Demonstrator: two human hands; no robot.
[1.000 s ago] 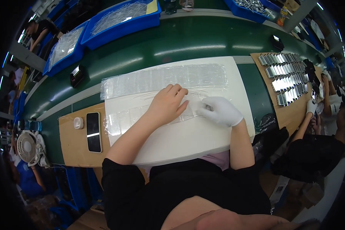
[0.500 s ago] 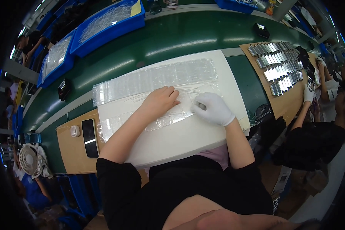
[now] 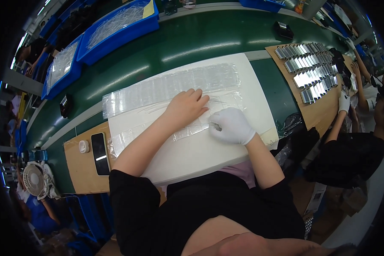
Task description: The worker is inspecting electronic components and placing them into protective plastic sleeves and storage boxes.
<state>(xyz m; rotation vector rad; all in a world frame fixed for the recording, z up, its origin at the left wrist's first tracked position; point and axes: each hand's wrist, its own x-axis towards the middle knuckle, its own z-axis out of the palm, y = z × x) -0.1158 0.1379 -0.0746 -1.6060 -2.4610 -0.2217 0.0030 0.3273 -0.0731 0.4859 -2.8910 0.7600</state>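
My left hand (image 3: 187, 106), bare, lies over the middle of a white board (image 3: 192, 155), its fingers loosely spread and bent at the tips. Under and beside it run thin, pale strands (image 3: 155, 107). My right hand (image 3: 232, 126), in a white glove, is curled closed just right of it, and what its fingers pinch is hidden. Both hands are between two rows of clear plastic: a long row of clear sleeves (image 3: 170, 86) on the far side and a narrower clear strip (image 3: 187, 133) on the near side, partly covered by my left forearm.
A phone (image 3: 100, 154) and a white earbud case (image 3: 84, 146) lie on cardboard at left. Blue trays (image 3: 117, 40) of clear pieces stand beyond. At right, cardboard (image 3: 315, 113) carries rows of shiny metal pieces (image 3: 309, 79); a co-worker's gloved hand (image 3: 344, 102) is beside them.
My left hand has shifted right, with its fingers spreading a little. My right hand has moved slightly left and nearer to me, still curled. The plastic rows stay put.
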